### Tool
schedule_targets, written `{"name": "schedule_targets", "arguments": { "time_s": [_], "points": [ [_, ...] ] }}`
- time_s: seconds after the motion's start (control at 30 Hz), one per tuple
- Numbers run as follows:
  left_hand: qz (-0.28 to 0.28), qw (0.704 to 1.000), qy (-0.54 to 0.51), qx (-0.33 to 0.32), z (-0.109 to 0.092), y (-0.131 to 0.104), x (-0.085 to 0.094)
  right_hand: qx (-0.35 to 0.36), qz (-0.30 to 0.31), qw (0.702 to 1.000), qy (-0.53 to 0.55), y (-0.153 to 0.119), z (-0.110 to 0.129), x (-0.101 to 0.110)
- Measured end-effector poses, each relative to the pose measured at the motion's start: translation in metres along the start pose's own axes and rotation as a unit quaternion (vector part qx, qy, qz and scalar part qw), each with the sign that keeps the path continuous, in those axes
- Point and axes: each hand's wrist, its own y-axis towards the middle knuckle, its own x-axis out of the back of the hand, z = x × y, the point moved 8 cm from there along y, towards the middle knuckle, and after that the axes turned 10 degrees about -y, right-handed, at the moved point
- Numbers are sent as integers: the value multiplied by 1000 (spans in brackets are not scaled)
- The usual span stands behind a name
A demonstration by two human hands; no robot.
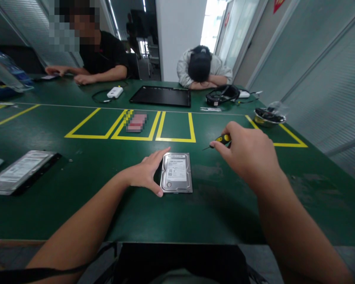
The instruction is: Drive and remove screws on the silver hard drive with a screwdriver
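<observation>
A silver hard drive lies label side up on the green table in front of me. My left hand is at its left edge, thumb and fingers spread apart around that side; whether the fingertips touch the drive I cannot tell. Up and to the right of the drive, my right hand is closed round a yellow and black screwdriver. Its thin shaft points left, above the table and apart from the drive.
A larger silver drive-like unit lies at the left. Yellow tape outlines mark the table, one around a blurred pink item. Farther back are a dark panel, a black headset and a metal bowl. Two people sit opposite.
</observation>
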Motion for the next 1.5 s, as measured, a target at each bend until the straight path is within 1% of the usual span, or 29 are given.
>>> {"name": "schedule_targets", "arguments": {
  "time_s": [0.07, 0.13, 0.3, 0.4, 0.47, 0.53, 0.6, 0.7, 0.9, 1.13, 1.3, 1.43, 1.5],
  "points": [
    [0, 1000, -2, 0, 0, -1, 0, -5, -3, 1000, -9, -7, -1, -12],
    [-1, 1000, -2, -6, -1, -1, 0, -26, -20, 999, -5, -16, -6, -25],
    [-11, 1000, -6, -16, -1, 1, -1, -2, -16, 1000, -12, -34, -7, -62],
    [-22, 999, -12, -25, 0, 2, -1, -10, 31, 999, -28, -38, -8, -85],
    [-32, 999, -19, -35, 0, 3, 0, -18, 87, 995, -42, -40, -8, -102],
    [-37, 998, -25, -36, 1, 4, -1, -11, 147, 988, -53, -42, -5, -117],
    [-39, 998, -29, -30, 3, 5, -2, 4, 184, 982, -51, -44, -2, -128],
    [-46, 998, -33, -34, 4, 7, -2, 12, 190, 981, -39, -44, -3, -134],
    [-49, 997, -35, -39, 6, 9, -3, 12, 163, 986, -26, -44, -8, -135],
    [-53, 998, -31, -22, 5, 10, -3, -3, 187, 982, 2, -44, -14, -138],
    [-54, 998, -32, -24, 4, 11, -3, -2, 185, 983, -6, -44, -16, -139],
    [-58, 998, -31, -18, 6, 12, -3, 11, 158, 987, 14, -45, -16, -140],
    [-61, 997, -31, -19, 6, 12, -3, 26, 125, 992, 19, -44, -16, -137]
  ]
}}
